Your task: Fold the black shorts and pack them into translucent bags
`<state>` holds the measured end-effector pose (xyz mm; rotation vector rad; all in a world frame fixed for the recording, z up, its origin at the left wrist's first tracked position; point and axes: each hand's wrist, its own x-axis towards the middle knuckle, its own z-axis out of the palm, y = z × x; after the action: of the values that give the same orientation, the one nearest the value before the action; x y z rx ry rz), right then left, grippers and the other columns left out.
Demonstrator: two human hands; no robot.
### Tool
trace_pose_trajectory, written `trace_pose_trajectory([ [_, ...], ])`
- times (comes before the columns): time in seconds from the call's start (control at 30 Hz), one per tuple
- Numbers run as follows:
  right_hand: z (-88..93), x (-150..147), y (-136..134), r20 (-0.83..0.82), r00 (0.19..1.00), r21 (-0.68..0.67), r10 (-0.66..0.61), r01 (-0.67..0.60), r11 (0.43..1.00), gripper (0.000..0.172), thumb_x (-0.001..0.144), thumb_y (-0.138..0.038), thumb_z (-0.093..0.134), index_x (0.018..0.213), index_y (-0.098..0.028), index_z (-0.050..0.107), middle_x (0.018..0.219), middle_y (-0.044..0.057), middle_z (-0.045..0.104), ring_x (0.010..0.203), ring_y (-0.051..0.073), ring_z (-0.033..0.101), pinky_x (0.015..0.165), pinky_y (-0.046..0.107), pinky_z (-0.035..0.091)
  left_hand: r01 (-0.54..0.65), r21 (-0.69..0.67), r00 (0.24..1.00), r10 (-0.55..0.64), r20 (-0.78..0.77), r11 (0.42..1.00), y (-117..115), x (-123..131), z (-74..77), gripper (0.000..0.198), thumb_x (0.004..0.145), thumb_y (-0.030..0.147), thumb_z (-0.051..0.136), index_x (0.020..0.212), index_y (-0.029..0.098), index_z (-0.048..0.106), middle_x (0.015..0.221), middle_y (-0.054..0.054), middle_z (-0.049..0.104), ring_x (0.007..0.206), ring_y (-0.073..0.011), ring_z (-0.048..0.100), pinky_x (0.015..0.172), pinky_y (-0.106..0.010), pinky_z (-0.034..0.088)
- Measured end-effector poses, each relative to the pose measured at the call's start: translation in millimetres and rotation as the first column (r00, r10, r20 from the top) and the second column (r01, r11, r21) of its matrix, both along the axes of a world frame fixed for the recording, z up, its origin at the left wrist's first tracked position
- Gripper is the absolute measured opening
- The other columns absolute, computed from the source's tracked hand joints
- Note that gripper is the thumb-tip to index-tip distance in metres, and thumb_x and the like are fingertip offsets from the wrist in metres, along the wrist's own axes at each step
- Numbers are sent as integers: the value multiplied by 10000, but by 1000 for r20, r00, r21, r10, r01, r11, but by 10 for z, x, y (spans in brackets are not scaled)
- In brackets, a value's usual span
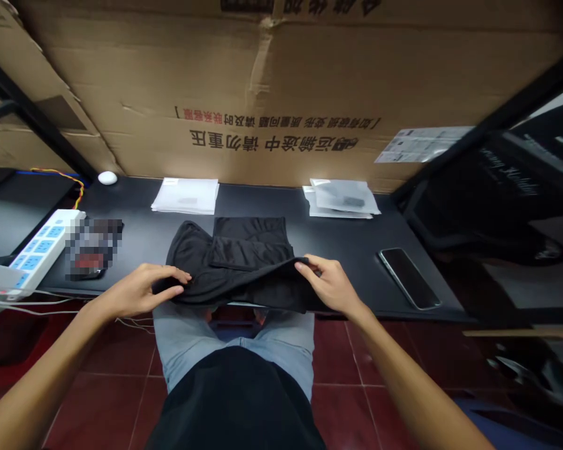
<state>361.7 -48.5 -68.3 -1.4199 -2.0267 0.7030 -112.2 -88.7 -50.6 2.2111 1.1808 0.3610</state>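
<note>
A black fabric garment (244, 281) lies partly folded along the near edge of the dark table; a squarish panel of it is laid flat at the back. My left hand (147, 287) is at its left end, thumb and fingers closing on a bunched part of the cloth. On the other side, my right hand (328, 281) pinches the near edge between thumb and fingers and holds it slightly raised, so the edge slants up to the right. The exact kind of garment cannot be made out.
A white packet stack (185, 197) and frosted packets (342, 199) lie behind the garment. A phone (408, 278) rests at the right. Leftward are a blurred-out object (94, 247), a power strip (40, 247) and a white mouse-like object (107, 178). Cardboard (272, 75) walls the back.
</note>
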Motion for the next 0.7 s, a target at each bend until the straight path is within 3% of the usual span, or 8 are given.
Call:
trace_pose_trajectory([
  [0.1, 7, -60, 79, -84, 994, -92, -70, 62, 994, 495, 1048, -585, 564, 720, -215, 592, 606, -41, 507, 573, 143, 442, 564, 285, 327, 28, 97, 999, -24, -41, 995, -17, 48, -26, 423, 961, 465, 772, 1344, 292, 734, 1377, -74, 785, 1240, -301, 768, 1080, -453, 629],
  [0.23, 5, -109, 128, -97, 988, -129, -121, 108, 986, 489, 1028, -613, 564, 736, -221, 561, 595, -57, 447, 567, 130, 367, 562, 279, 274, 36, 179, 998, -27, -56, 983, -65, 104, -81, 275, 976, 384, 705, 1232, 303, 762, 1372, -64, 784, 1197, -280, 779, 1025, -423, 637],
  [0.37, 24, -164, 159, -60, 985, -49, -162, 159, 986, 518, 1016, -600, 584, 679, -245, 414, 538, -79, 354, 536, 115, 317, 564, 275, 261, -132, 112, 990, 137, -37, 985, 35, 124, -62, 255, 1006, 386, 608, 1208, 274, 718, 1132, -35, 826, 862, -216, 784, 810, -331, 612],
  [0.47, 1, -217, 200, -77, 979, 1, -190, 191, 982, 422, 1020, -582, 602, 778, -242, 535, 555, -71, 479, 518, 131, 439, 583, 270, 336, -309, 87, 951, 310, 5, 947, 239, 187, -54, 246, 1040, 461, 566, 1132, 247, 646, 828, 20, 741, 685, -176, 676, 691, -288, 510],
  [0.53, -37, -244, 238, -57, 975, 59, -217, 220, 974, 308, 1021, -541, 616, 995, -236, 641, 643, -43, 622, 559, 166, 577, 629, 279, 413, -412, 113, 910, 415, 2, 904, 391, 264, -79, 267, 1045, 495, 557, 1121, 247, 620, 719, 44, 661, 638, -176, 623, 662, -289, 456],
  [0.6, -75, -255, 277, 34, 968, 143, -247, 240, 960, 331, 1009, -485, 639, 1219, -229, 638, 747, -12, 707, 635, 208, 673, 682, 301, 467, -505, 167, 853, 519, -51, 847, 512, 343, -118, 309, 1025, 517, 594, 1184, 254, 620, 769, 27, 686, 660, -194, 635, 673, -304, 446],
  [0.7, -92, -261, 310, 218, 918, 269, -332, 270, 924, 459, 980, -464, 689, 1356, -214, 600, 916, 50, 758, 736, 266, 723, 684, 340, 503, -610, 297, 729, 668, -151, 734, 578, 387, -164, 477, 970, 575, 677, 1326, 264, 614, 1066, -67, 771, 879, -278, 726, 738, -345, 478],
])
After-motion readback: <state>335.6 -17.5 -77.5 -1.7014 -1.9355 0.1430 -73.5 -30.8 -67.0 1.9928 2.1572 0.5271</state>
